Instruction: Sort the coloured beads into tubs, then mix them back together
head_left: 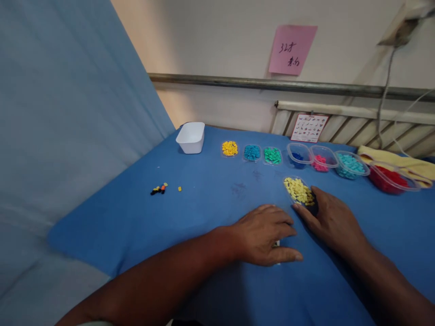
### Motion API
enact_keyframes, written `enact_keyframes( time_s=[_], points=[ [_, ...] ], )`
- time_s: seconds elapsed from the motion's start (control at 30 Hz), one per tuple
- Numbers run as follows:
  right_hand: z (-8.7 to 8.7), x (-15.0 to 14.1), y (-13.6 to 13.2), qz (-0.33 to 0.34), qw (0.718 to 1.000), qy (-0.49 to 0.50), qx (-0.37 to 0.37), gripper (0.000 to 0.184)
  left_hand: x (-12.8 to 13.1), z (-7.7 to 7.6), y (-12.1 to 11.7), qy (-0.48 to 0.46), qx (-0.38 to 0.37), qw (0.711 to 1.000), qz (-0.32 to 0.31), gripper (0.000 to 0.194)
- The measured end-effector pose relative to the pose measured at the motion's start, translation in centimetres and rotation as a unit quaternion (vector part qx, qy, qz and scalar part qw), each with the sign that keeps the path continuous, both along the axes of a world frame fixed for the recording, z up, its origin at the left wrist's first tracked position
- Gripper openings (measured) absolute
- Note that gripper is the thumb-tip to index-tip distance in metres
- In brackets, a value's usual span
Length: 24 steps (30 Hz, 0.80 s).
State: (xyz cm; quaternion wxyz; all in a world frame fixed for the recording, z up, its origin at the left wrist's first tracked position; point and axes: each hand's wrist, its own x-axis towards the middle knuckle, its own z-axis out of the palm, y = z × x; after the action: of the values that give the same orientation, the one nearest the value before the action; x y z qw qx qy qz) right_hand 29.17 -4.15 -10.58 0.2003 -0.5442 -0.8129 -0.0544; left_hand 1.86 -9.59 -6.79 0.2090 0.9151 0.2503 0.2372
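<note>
My right hand (331, 219) grips the near right side of a small clear plastic tub, thumb on one side and fingers on the other. Pale yellow pieces (299, 190) fill most of that tub, and a dark patch shows by my fingers. To its left, my left hand (267, 235) hovers low over or rests on the blue cloth (217, 203), palm down with thumb and fingers apart. A small whitish thing (276, 244) peeks out beneath it, mostly hidden.
Along the back stand tubs of yellow (230, 148), blue (252, 153), green (272, 155), dark blue (297, 157), pink (320, 163), turquoise (350, 165) and red pieces (390, 177). A white bin (190, 138) sits back left. Loose black, yellow and orange pieces (159, 189) lie left.
</note>
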Motion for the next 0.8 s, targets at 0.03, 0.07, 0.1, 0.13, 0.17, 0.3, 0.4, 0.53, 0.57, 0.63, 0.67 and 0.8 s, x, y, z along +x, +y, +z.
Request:
enact_keyframes(
  time_s=[0.03,0.07,0.1,0.13,0.17,0.3,0.4,0.53,0.57,0.63,0.67,0.8],
  points=[
    [0.0,0.0,0.0,0.004,1.000,0.000,0.000,0.086,0.1,0.0,0.1,-0.005,-0.003,1.000,0.008,0.056],
    [-0.1,0.0,0.0,0.007,1.000,0.002,0.001,0.087,0.1,0.0,0.1,-0.009,-0.007,1.000,0.016,0.056],
    [-0.1,0.1,0.0,0.009,1.000,0.004,0.000,0.086,0.1,-0.1,0.2,-0.014,-0.010,1.000,0.026,0.056],
    [-0.1,0.1,-0.1,0.010,1.000,0.007,-0.001,0.086,0.1,-0.2,0.2,-0.019,-0.012,0.999,0.033,0.055],
    [-0.2,0.2,-0.1,0.011,1.000,0.010,-0.003,0.086,0.1,-0.3,0.2,-0.023,-0.014,0.999,0.035,0.055],
    [-0.2,0.3,-0.1,0.015,1.000,0.022,-0.007,0.088,-0.1,-0.6,0.1,-0.021,-0.008,1.000,-0.004,0.057],
    [-0.2,-0.1,-0.2,0.026,0.999,0.040,0.001,0.087,-0.3,-0.4,0.0,-0.009,-0.001,1.000,-0.026,0.056],
    [0.0,-0.7,-0.1,0.047,0.997,0.064,0.001,0.084,-0.5,0.2,0.3,-0.027,0.002,1.000,0.003,0.053],
    [0.1,-0.8,-0.1,0.048,0.996,0.069,0.002,0.083,-0.6,0.4,0.4,-0.039,0.006,0.999,0.022,0.049],
    [0.3,-1.0,-0.1,0.053,0.996,0.076,0.004,0.080,-0.8,0.6,0.7,-0.063,0.013,0.995,0.072,0.040],
    [0.4,-1.0,-0.2,0.058,0.995,0.079,0.002,0.078,-0.9,0.7,0.8,-0.070,0.016,0.993,0.099,0.037],
    [0.9,-1.3,-0.5,0.087,0.992,0.088,-0.015,0.070,-1.7,0.8,1.7,-0.073,0.013,0.978,0.194,0.028]
  ],
)
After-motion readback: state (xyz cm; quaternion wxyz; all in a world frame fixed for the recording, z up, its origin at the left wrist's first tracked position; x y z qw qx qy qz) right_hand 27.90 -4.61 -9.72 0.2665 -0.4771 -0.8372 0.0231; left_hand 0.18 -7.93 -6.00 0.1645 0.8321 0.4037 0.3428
